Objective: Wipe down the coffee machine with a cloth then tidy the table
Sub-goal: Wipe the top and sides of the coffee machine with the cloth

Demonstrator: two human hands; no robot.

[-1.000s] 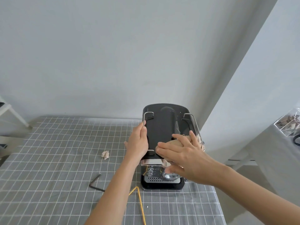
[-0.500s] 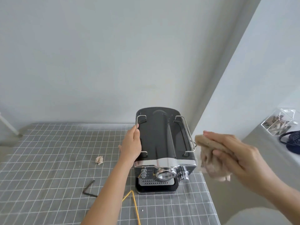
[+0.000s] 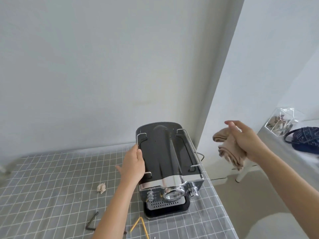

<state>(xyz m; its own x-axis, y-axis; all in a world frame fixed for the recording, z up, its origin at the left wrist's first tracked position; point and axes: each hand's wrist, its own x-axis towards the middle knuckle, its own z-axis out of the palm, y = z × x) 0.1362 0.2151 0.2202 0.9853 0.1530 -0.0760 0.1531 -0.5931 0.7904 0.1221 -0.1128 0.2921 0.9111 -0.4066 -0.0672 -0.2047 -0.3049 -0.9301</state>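
Left hand (image 3: 133, 165) flat against left side of coffee machine (image 3: 168, 167) at table's (image 3: 51, 178) right edge, fingers together on rail; right hand (image 3: 245, 141) off right of machine, fingers loosely spread, beige cloth (image 3: 227, 150) bunched in palm.

The counter (image 3: 43, 183) wears a grey cloth with a white grid, a little rumpled in places. Near its right edge stands the coffee machine (image 3: 165, 168) — black top, chrome front, drip tray facing the camera. Left of it, a small crumpled wad of paper (image 3: 101, 187) sits alone. Closer in lies a dark hex key (image 3: 91, 221), and just beside it — a bent yellow strip (image 3: 140, 227), nearly reaching the machine's base.
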